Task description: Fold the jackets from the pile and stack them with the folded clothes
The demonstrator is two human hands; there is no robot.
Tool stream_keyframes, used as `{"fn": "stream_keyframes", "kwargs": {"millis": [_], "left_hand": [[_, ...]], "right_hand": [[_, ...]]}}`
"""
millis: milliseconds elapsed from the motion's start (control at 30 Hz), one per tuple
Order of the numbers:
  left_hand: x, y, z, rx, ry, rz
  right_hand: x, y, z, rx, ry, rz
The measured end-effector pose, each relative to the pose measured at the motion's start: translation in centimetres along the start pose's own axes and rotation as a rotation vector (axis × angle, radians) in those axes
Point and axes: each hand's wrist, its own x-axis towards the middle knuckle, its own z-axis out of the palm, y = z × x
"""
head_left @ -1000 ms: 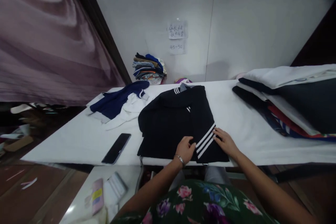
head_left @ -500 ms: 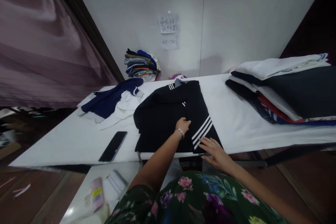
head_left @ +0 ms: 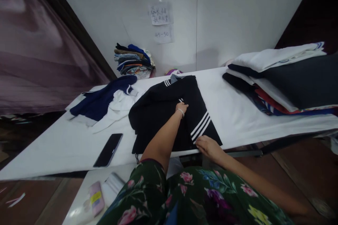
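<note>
A black jacket with white triple stripes on its sleeve lies partly folded on the white-covered table. My left hand, a silver bracelet at its wrist, is closed on the cloth near the middle, by a small striped patch. At the near edge, my right hand pinches the striped sleeve part close to its lower end. The fingertips of my right hand are partly hidden in the cloth. A thin dark cord hangs from the jacket's near left corner.
Left of the jacket lie a navy-and-white garment and a phone. A tall stack of folded clothes stands at right, another pile at the back left. Paper signs hang on the wall. A pink packet lies on a lower white surface.
My left hand has moved farther up the jacket, away from me. My right hand's spread fingers have closed on the lower edge of the striped part. The view has shifted slightly.
</note>
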Motion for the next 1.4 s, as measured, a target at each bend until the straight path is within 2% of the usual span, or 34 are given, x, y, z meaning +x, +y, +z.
{"fn": "stream_keyframes", "kwargs": {"millis": [100,233,400,500,633,733,833,1000,1133,1300,1400], "left_hand": [[0.3,-0.6,-0.3,0.053,0.026,0.016],[0.2,-1.9,-0.4,0.132,0.016,-0.017],[0.9,-2.1,-0.4,0.161,0.013,-0.03],[2.2,-1.4,-0.7,0.153,0.007,-0.046],[4.5,-0.1,-1.0,0.122,-0.004,-0.103],[6.3,0.7,-1.1,0.101,0.004,-0.152],[7.8,1.6,-1.0,0.086,0.04,-0.183],[9.1,2.8,-0.2,0.073,0.129,-0.145],[9.2,2.6,-0.1,0.119,0.201,-0.084],[9.5,1.7,-0.8,0.216,0.178,-0.031],[9.3,1.6,-1.2,0.243,0.183,0.008]], "right_hand": [[0.4,0.0,0.2,0.01,-0.008,0.007],[0.5,-0.3,0.1,0.012,-0.114,0.006],[0.2,-0.9,-1.3,0.195,-0.163,0.032],[0.8,-0.1,-2.4,0.275,-0.086,0.046],[3.0,2.7,-3.0,0.099,0.074,0.08],[5.0,4.7,-2.3,-0.06,0.075,0.161],[6.1,5.7,-0.6,-0.163,0.018,0.221],[5.8,6.1,1.9,-0.241,-0.019,0.214],[5.3,6.2,2.5,-0.238,-0.03,0.213],[6.0,6.4,0.8,-0.137,-0.131,0.257],[8.0,7.4,-1.2,-0.135,-0.085,0.271]]}}
